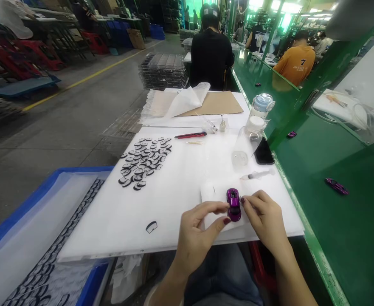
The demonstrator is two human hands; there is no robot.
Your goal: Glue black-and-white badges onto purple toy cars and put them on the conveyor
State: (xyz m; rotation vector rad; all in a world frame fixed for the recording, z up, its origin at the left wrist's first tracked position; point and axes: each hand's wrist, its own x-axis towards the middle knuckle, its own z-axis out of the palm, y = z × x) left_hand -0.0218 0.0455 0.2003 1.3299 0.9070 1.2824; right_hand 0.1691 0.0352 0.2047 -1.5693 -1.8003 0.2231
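A purple toy car [234, 205] sits on a small white sheet [208, 193] near the table's front edge. My left hand [199, 231] has its thumb and fingertips against the car's left side, steadying it. On the other side, my right hand [266, 219] is pinched closed beside the car; whatever lies between its fingertips is too small to make out. One dark-edged clear curved piece [151, 227] lies alone left of my hands. Several similar pieces [145, 161] are spread in a group farther off. A syringe-like applicator [257, 174] rests behind my right hand.
A red pen [190, 135], a phone [264, 152], a clear bottle [246, 146] and a blue-lidded bottle [262, 104] are on the table. Left stands a blue tray [59, 170] of pieces. Right runs a green belt [327, 221] carrying another purple car [336, 186]. A person [210, 55] sits ahead.
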